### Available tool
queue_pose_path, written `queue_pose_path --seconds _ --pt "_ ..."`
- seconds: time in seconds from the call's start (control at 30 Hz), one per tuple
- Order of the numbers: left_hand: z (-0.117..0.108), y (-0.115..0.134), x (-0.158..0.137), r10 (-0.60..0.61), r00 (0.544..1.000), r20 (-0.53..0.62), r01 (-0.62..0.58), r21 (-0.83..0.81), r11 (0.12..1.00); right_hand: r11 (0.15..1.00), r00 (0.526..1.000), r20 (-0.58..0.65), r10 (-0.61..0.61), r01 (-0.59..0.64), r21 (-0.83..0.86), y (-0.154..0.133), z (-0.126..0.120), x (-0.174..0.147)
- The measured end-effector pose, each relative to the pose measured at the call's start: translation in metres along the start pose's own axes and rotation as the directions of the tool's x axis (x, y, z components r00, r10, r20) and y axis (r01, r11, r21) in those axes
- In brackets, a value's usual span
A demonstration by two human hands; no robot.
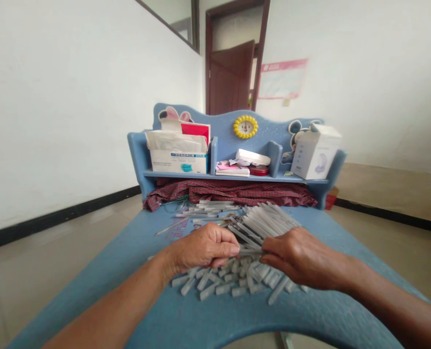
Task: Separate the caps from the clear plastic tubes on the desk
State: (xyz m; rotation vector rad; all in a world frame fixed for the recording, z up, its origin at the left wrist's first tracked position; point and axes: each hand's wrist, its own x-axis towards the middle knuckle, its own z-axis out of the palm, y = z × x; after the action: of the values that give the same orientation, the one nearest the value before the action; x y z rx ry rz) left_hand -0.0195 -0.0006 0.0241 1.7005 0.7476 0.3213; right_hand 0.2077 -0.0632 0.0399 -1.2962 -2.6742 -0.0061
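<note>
My left hand [210, 245] is closed on one end of a slim, pale pen [251, 252]. The other end is gripped by my right hand [297, 254], fingers pinched together. Between the two hands the pen lies nearly level, just above the table; its ends are hidden by my fingers. Under and in front of my hands is a loose heap of short translucent pen caps [239, 291]. Beyond my right hand lies a bundle of long whitish pen barrels [269, 220]. Further back on the left are more slender pens [211, 208].
The blue table [128, 286] has a raised shelf [273, 178] at the back. On it stand a mask box [179, 160], a white carton [317, 152], a white case [253, 156] and a red tin [259, 171]. Checked cloth [233, 191] is bunched beneath.
</note>
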Motion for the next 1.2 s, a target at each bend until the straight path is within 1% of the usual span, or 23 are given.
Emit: queue_pose_path --seconds 0.07,0.13,0.23,0.37,0.47,0.63,0.73,0.83,0.93,1.07,1.13,1.2 --pt "-0.001 -0.001 0.000 0.007 1.000 -0.001 -0.007 -0.005 1.000 0.989 1.000 0.011 0.024 -0.026 0.143 0.005 -0.004 -0.005" --pt "-0.003 -0.003 0.000 0.018 1.000 -0.023 -0.018 -0.003 1.000 0.953 0.996 -0.008 0.092 -0.085 0.290 0.012 -0.007 -0.012" --pt "-0.007 -0.006 0.001 0.028 0.998 -0.049 -0.028 -0.005 1.000 0.876 0.974 -0.024 0.223 -0.190 0.444 0.021 -0.008 -0.020" --pt "-0.007 -0.007 0.001 0.025 0.999 -0.034 -0.025 -0.005 1.000 0.739 0.942 0.063 0.328 -0.298 0.605 0.025 0.000 -0.023" --pt "-0.005 -0.006 0.002 0.025 0.999 -0.028 -0.025 0.002 1.000 0.641 0.930 0.097 0.356 -0.318 0.699 0.023 0.006 -0.022" --pt "-0.005 -0.006 0.003 0.009 1.000 -0.028 -0.008 0.003 1.000 0.546 0.930 0.146 0.339 -0.320 0.774 0.021 0.010 -0.021" --pt "-0.006 -0.007 0.003 0.011 1.000 -0.026 -0.011 0.004 1.000 0.482 0.923 0.163 0.348 -0.325 0.814 0.020 0.011 -0.020" --pt "-0.006 -0.008 0.003 0.017 0.999 -0.046 -0.017 0.002 1.000 0.464 0.918 0.162 0.361 -0.328 0.823 0.021 0.013 -0.019" --pt "-0.007 -0.008 0.003 0.019 0.998 -0.062 -0.018 0.004 1.000 0.483 0.915 0.156 0.373 -0.335 0.809 0.023 0.015 -0.018" --pt "-0.009 -0.009 0.004 0.016 0.998 -0.055 -0.016 0.006 1.000 0.485 0.884 0.130 0.449 -0.363 0.795 0.024 0.019 -0.017" --pt "-0.010 -0.009 0.005 0.022 0.999 -0.047 -0.022 0.005 1.000 0.475 0.888 0.119 0.443 -0.345 0.809 0.024 0.020 -0.017" --pt "-0.010 -0.010 0.005 0.018 0.999 -0.033 -0.018 0.008 1.000 0.467 0.906 0.111 0.407 -0.311 0.828 0.023 0.019 -0.017"
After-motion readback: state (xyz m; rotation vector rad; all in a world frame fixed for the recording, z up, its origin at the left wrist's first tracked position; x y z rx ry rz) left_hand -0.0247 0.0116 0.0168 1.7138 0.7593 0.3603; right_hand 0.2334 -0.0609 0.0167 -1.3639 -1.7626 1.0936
